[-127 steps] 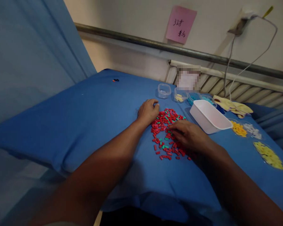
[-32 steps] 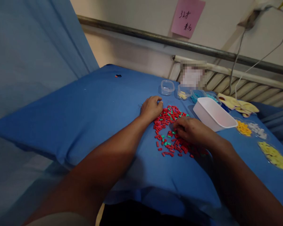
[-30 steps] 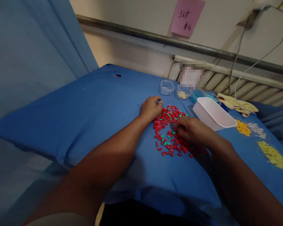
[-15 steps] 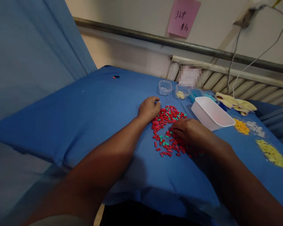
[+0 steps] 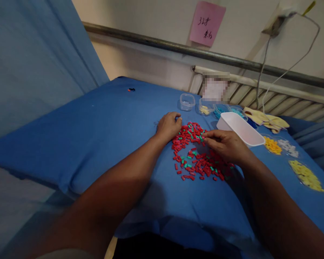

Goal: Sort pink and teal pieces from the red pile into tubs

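Small red plastic pieces, with some green pieces mixed in, lie in a loose ring on the blue cloth. At the ring's far left edge rests my left hand, its fingers curled inward; whatever they may hold is hidden. My right hand is over the right side of the pieces, thumb and fingertips pinched together near the far cluster. Anything in that pinch is too small to make out. Part of the pile lies in shadow beneath my right hand.
Beyond my right hand stands a white plastic tub. Clear containers line the back, some with blue or cream pieces. Orange pieces, grey pieces and yellow pieces are at right. A yellowish cloth lies near the radiator.
My right hand has lifted from the near part of the pile and moved towards the far cluster, uncovering red and green pieces. My left hand stays beside the pile. The view has shifted slightly.
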Demonstrator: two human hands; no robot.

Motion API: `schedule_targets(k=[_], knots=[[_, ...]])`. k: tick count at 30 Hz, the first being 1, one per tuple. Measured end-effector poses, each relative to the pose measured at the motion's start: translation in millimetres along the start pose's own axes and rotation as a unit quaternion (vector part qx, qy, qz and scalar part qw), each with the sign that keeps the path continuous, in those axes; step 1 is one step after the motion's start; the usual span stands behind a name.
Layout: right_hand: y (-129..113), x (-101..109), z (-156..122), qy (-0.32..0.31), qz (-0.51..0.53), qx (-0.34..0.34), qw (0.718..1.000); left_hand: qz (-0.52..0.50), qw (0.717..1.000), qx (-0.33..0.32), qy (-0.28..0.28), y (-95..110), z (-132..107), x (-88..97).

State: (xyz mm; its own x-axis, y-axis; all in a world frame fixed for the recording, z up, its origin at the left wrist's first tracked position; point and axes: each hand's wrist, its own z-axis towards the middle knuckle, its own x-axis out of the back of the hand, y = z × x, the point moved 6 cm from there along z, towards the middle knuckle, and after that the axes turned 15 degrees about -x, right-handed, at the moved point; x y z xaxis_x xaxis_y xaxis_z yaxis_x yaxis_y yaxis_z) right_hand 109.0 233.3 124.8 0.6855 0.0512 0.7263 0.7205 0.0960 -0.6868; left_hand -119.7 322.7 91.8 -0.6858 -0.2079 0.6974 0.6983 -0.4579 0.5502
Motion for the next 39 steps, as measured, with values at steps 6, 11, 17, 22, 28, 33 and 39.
schedule_targets(k=[6, 11, 17, 22, 28, 33, 39], knots=[[14, 77, -13, 0.305, -0.132, 0.036, 0.943, -0.007, 1.0, -0.001, 0.002, -3, 0, -1.8], [51, 100, -9, 0.312, -0.238, -0.063, 0.917, 0.004, 1.0, -0.01, 0.002, -4, 2, -2.9], [35, 85, -11, 0.314, -0.206, 0.025, 0.927, 0.001, 1.0, -0.006, 0.002, -6, 2, -3.4], [-16, 6, -12, 0.135, -0.128, 0.184, 0.965, 0.003, 1.0, -0.003, 0.007, -6, 1, -3.9], [-61, -75, -19, -0.078, -0.172, 0.295, 0.936, -0.002, 1.0, -0.003, 0.012, -5, 2, -3.7], [-46, -53, -22, -0.086, -0.191, 0.272, 0.939, -0.003, 1.0, -0.004, 0.007, -2, 1, -3.1], [-21, -21, -18, -0.003, -0.169, 0.181, 0.969, -0.007, 1.0, 0.002, 0.004, 1, 0, -0.7]])
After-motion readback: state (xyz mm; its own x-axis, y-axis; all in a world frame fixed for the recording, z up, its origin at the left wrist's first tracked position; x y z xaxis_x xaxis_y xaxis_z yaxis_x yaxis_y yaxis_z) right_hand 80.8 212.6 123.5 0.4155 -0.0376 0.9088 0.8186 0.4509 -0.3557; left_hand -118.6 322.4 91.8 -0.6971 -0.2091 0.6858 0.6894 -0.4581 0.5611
